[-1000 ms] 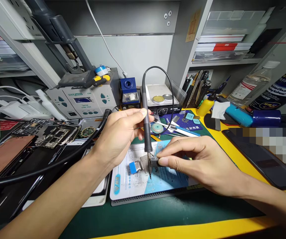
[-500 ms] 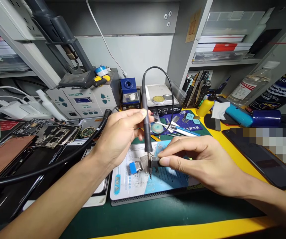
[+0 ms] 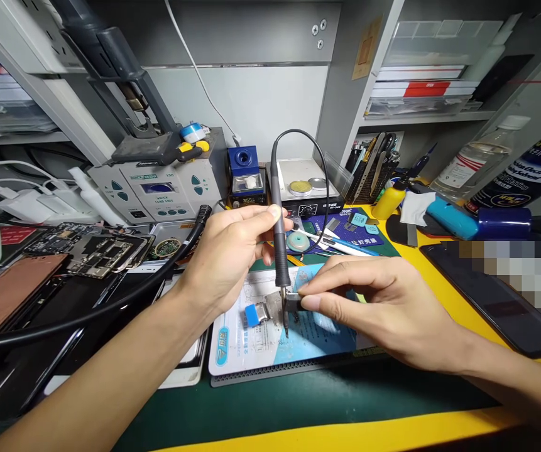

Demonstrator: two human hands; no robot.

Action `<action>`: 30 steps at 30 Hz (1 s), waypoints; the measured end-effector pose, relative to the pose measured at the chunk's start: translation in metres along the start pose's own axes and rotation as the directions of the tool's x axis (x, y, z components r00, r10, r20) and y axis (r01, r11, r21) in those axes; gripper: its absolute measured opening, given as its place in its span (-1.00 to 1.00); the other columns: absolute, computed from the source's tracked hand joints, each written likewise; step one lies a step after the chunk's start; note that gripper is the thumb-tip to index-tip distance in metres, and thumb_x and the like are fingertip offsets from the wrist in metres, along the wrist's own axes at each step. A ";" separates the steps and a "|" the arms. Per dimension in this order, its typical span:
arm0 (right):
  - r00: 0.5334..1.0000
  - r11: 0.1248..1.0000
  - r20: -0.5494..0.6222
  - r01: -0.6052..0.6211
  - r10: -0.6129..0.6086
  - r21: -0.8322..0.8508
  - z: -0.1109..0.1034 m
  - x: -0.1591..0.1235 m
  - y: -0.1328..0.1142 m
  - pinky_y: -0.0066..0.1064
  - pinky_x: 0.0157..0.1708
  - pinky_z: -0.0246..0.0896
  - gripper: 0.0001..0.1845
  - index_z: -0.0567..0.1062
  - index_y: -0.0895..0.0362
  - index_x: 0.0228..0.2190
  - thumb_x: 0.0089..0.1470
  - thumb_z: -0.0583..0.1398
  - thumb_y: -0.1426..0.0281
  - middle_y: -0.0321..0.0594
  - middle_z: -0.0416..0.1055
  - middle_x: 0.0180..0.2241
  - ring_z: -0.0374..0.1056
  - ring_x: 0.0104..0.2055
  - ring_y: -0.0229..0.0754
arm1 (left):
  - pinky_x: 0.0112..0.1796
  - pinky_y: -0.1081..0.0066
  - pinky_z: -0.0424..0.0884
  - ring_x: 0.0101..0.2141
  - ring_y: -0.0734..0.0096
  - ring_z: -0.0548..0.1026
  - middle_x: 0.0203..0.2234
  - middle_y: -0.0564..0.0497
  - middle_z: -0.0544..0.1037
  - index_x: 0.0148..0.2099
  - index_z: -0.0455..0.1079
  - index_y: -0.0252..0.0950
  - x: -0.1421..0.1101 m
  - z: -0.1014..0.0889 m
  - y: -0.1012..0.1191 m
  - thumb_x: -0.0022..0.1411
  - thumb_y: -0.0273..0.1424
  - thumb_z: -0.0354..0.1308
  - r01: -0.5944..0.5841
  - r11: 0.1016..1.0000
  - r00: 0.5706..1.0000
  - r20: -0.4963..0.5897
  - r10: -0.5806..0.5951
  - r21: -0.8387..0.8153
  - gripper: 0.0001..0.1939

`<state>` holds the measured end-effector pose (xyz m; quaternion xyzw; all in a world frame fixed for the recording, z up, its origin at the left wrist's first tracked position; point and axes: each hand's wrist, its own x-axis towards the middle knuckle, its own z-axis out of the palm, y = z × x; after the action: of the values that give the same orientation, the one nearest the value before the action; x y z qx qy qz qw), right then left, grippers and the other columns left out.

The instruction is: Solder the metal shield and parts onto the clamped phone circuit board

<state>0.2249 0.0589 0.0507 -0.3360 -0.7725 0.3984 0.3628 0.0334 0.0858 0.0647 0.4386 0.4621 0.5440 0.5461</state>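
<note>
Pinched between the thumb and fingers of my left hand (image 3: pixel 225 254) is a soldering iron (image 3: pixel 281 267), upright with its tip pointing down. My right hand (image 3: pixel 374 301) grips a small dark grey block (image 3: pixel 293 303) between thumb and forefinger. The block sits right beside the iron's metal shaft; I cannot tell whether they touch. Behind and left of the tip lies a small silvery metal part with a blue tab (image 3: pixel 252 315). Below both hands is a white-and-blue printed pad (image 3: pixel 261 361), and the iron's tip appears just above it. My right fingers partly hide the block.
A hot-air station (image 3: pixel 157 188) and a blue soldering station (image 3: pixel 242 172) stand at the back. A thick black hose (image 3: pixel 110 307) crosses opened phones on the left. A dark tablet (image 3: pixel 477 298) lies right. A black plate heater (image 3: pixel 303 206) carries round tins.
The soldering iron and my left hand have shifted very slightly to the right. Both holds look the same, and the block stays beside the iron.
</note>
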 end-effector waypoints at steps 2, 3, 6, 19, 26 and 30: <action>1.000 1.000 0.004 0.017 -0.017 -0.003 0.000 0.000 0.001 -0.51 -0.34 0.37 -0.92 0.72 0.14 -0.34 0.15 0.35 0.48 -0.30 0.68 -0.38 0.50 -0.37 -0.30 | -0.56 0.59 0.30 -0.46 0.55 0.50 -0.40 -0.01 0.60 -0.29 0.59 -0.37 0.000 -0.001 0.000 0.24 -0.38 0.28 -0.002 1.000 1.000 0.000 0.002 0.004 -0.85; 0.999 1.000 0.022 0.029 -0.029 0.002 0.000 0.000 0.001 -0.51 -0.35 0.37 -0.91 0.72 0.15 -0.33 0.15 0.34 0.49 -0.29 0.68 -0.39 0.51 -0.38 -0.31 | -0.57 0.59 0.30 -0.47 0.55 0.49 -0.40 -0.01 0.61 -0.28 0.59 -0.37 0.000 -0.001 -0.001 0.23 -0.38 0.28 -0.004 1.000 1.000 0.000 0.004 0.005 -0.85; 0.997 0.998 0.059 0.058 -0.058 0.014 0.000 -0.001 0.001 -0.50 -0.37 0.37 -0.89 0.71 0.16 -0.34 0.15 0.33 0.52 -0.28 0.66 -0.42 0.51 -0.40 -0.30 | -0.56 0.59 0.30 -0.46 0.56 0.49 -0.39 -0.01 0.61 -0.29 0.60 -0.36 0.000 -0.002 -0.002 0.23 -0.35 0.29 -0.011 1.000 1.000 0.002 0.011 0.010 -0.84; 1.000 1.000 -0.017 0.016 -0.016 -0.010 0.000 0.000 -0.001 -0.45 -0.35 0.37 -0.92 0.72 0.11 -0.34 0.14 0.36 0.45 -0.28 0.68 -0.39 0.50 -0.37 -0.25 | -0.58 0.57 0.27 -0.47 0.55 0.46 -0.39 -0.03 0.60 -0.32 0.59 -0.37 0.000 0.001 -0.001 0.20 -0.33 0.30 -0.016 1.000 1.000 -0.022 0.017 0.025 -0.83; 0.996 0.999 0.082 -0.033 0.029 0.039 -0.001 0.000 -0.001 -0.47 -0.32 0.39 -0.92 0.72 0.11 -0.35 0.15 0.35 0.44 -0.28 0.68 -0.38 0.52 -0.36 -0.26 | -0.57 0.56 0.28 -0.47 0.55 0.44 -0.41 -0.01 0.58 -0.32 0.59 -0.36 0.000 0.001 -0.001 0.20 -0.32 0.31 -0.014 0.999 1.000 -0.014 0.015 0.032 -0.82; 0.996 0.994 0.006 -0.093 0.093 0.065 -0.003 0.001 -0.001 -0.44 -0.31 0.39 -0.91 0.73 0.09 -0.34 0.14 0.37 0.37 -0.27 0.69 -0.35 0.53 -0.34 -0.22 | -0.57 0.55 0.28 -0.47 0.53 0.44 -0.41 -0.03 0.59 -0.32 0.59 -0.36 -0.001 0.001 0.000 0.20 -0.31 0.30 -0.020 0.999 1.000 -0.013 0.021 0.035 -0.81</action>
<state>0.2266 0.0603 0.0536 -0.3590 -0.7432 0.4402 0.3535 0.0341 0.0850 0.0644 0.4493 0.4706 0.5441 0.5298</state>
